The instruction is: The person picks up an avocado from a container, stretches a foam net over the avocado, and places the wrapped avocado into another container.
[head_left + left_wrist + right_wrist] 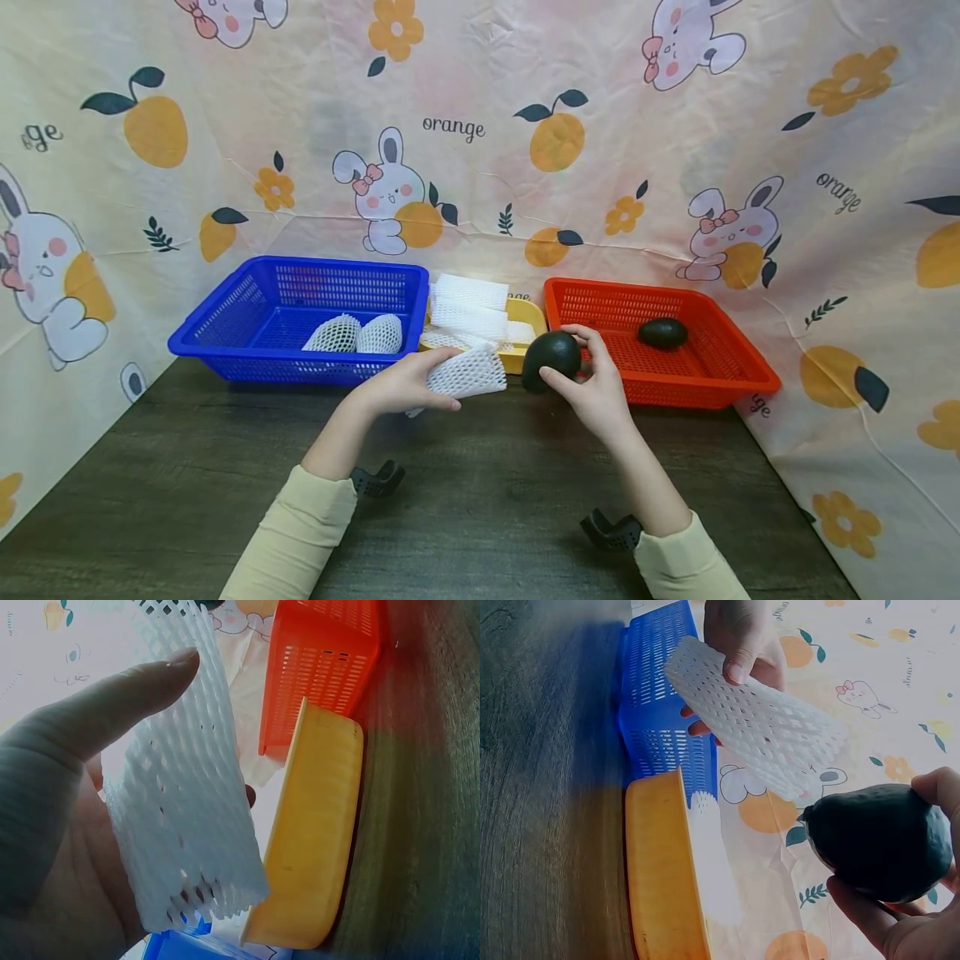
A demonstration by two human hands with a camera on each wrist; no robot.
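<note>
A white foam net sleeve (468, 372) is held in my left hand (405, 385), the thumb lying along its near side in the left wrist view. My right hand (597, 387) grips a dark green avocado (551, 360) between thumb and fingers. In the right wrist view, the stem end of the avocado (881, 841) points toward the open end of the foam net sleeve (754, 716), with a small gap between them. Both hands are raised in front of the yellow basket (514, 363).
At left, a blue basket (258, 364) holds two net-wrapped fruits (379, 334). More flat foam sleeves (470, 302) are stacked in the yellow basket. One avocado (663, 333) lies in the red basket (675, 392) at right. A patterned cloth (480, 183) hangs behind the dark table (480, 500).
</note>
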